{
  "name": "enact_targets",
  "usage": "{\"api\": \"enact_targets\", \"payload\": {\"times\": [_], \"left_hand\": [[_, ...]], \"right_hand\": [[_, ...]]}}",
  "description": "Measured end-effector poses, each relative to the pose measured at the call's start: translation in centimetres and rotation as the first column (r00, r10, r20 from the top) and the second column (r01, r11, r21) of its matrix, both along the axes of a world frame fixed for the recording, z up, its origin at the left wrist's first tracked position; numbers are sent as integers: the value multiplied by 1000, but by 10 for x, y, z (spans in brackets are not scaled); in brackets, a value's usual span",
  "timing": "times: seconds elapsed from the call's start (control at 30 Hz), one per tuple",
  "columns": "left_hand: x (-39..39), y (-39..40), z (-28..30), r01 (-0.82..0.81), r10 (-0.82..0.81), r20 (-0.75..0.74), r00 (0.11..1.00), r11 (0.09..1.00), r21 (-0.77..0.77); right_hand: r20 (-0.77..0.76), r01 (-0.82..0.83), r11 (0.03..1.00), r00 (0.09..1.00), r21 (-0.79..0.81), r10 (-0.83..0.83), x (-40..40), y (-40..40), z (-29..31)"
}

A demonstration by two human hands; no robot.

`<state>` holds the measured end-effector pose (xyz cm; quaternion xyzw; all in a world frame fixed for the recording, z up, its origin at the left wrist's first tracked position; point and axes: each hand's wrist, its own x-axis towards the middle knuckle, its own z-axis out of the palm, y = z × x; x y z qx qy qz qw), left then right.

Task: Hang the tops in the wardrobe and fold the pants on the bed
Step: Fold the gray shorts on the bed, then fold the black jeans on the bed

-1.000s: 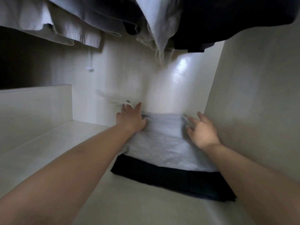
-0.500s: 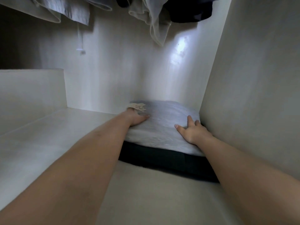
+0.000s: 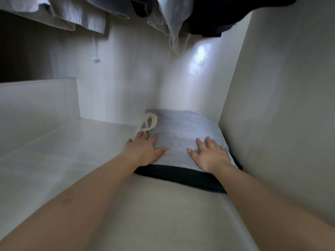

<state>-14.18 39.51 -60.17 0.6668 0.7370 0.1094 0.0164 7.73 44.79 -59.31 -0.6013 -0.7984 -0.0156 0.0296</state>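
Folded grey pants (image 3: 181, 131) lie on top of folded dark pants (image 3: 181, 175) in the far right corner of the wardrobe floor (image 3: 90, 160). A cream drawstring (image 3: 148, 122) curls at the grey pants' left edge. My left hand (image 3: 145, 149) lies flat on the near left part of the grey pants, fingers straight. My right hand (image 3: 210, 154) lies flat on the near right part, fingers spread. Hung tops show at the top of the view: light grey ones (image 3: 81, 17), a pale one (image 3: 174, 24) and a dark one (image 3: 217, 17).
The wardrobe's right side wall (image 3: 281, 105) stands close against the pile. The back wall (image 3: 136, 78) is just behind it. A raised step (image 3: 36, 105) sits at the left. A small white cord end (image 3: 95, 57) hangs from a garment.
Both hands have slid back toward me along the grey pants, from its far edge to its near part. The drawstring now lies uncovered.
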Motion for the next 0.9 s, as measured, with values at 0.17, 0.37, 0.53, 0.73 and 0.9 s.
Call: {"api": "enact_targets", "payload": {"times": [0.17, 0.37, 0.53, 0.73, 0.9], "left_hand": [[1, -21, 11, -44, 44, 92, 995, 999, -8], [3, -73, 80, -150, 150, 494, 857, 988, -41], [6, -154, 125, -211, 250, 570, 783, 968, -134], [-7, -269, 207, -369, 404, 688, 603, 906, -208], [-44, -358, 303, -442, 444, 631, 636, 880, -174]], "right_hand": [[-11, 35, 999, 999, -23, -35, -11, -8, 18], [-405, -143, 979, 911, -147, 72, -53, -61, 86], [-543, -237, 916, 839, -324, 25, -76, -137, 136], [-605, -419, 810, 790, -409, 103, -104, -232, 199], [-577, -593, 715, 750, -370, 323, -159, -288, 268]]}}
